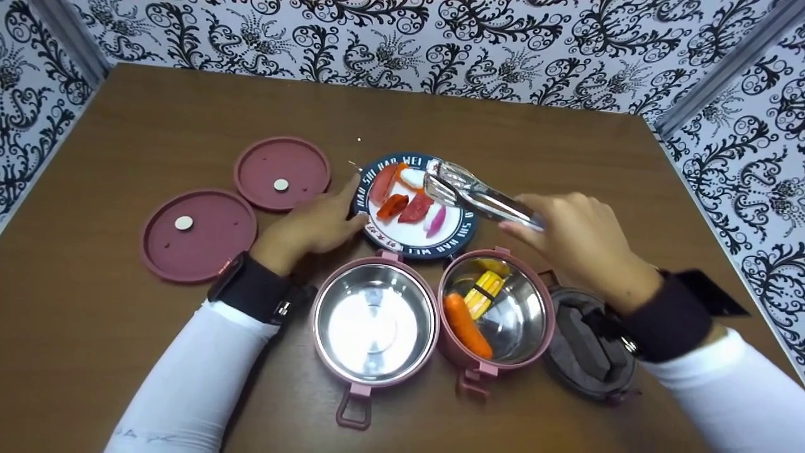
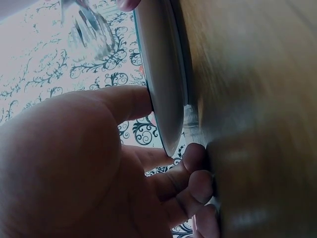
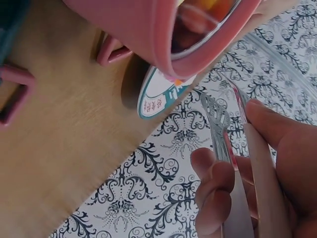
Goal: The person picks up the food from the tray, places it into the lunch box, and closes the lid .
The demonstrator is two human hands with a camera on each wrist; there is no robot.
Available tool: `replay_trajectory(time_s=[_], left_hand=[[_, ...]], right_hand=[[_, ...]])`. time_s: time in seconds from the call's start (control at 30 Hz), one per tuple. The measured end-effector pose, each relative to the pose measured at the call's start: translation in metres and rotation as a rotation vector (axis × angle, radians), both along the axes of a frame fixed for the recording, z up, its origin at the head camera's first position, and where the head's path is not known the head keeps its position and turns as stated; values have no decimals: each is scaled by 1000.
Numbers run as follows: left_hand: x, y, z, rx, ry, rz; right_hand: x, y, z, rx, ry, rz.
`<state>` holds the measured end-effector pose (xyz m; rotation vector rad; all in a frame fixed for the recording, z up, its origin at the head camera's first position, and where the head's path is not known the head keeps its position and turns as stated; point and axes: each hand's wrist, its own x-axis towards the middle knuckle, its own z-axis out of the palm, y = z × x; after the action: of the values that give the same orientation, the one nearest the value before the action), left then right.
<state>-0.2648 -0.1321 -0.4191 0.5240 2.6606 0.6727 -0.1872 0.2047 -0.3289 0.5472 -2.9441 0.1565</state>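
Here we are, both hands busy! Our right hand (image 1: 569,229) grips the metal tongs (image 1: 487,200), fingers and thumb around arms that stand apart, slotted ends reaching left over the plate (image 1: 409,246). Do they touch any food? We can't tell. Our left hand (image 1: 317,220) holds the plate's rim, thumb on it, other fingers loosely curled low by the edge. So the plate sits between both sets of fingers, and its food pieces (image 1: 415,207) lie just right of the left fingertips.

Nearer us than the right fingers, the right pot (image 1: 531,327) has a carrot (image 1: 466,327) and corn (image 1: 484,294) inside; the left pot (image 1: 377,327) stands beside it.

We'd call this step picking food up. The next move, we reckon, wants a gentle squeeze on one piece, plate steadied by the left fingers.
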Motion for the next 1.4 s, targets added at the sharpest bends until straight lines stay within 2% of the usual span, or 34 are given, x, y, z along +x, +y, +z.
replay_trajectory(time_s=[0.2, 0.43, 0.9, 1.07, 1.4], left_hand=[[0, -1, 0, 3, 5, -2], [0, 0, 2, 3, 6, -2], [0, 1, 0, -1, 5, -1], [2, -1, -1, 2, -2, 4], [1, 1, 3, -1, -11, 17]], right_hand=[[-19, -13, -3, 44, -9, -6], [-32, -21, -6, 72, -28, -26], [-42, -27, -12, 74, 8, 21], [-44, -31, -14, 65, -14, 29], [-47, -35, -11, 79, -14, 21]])
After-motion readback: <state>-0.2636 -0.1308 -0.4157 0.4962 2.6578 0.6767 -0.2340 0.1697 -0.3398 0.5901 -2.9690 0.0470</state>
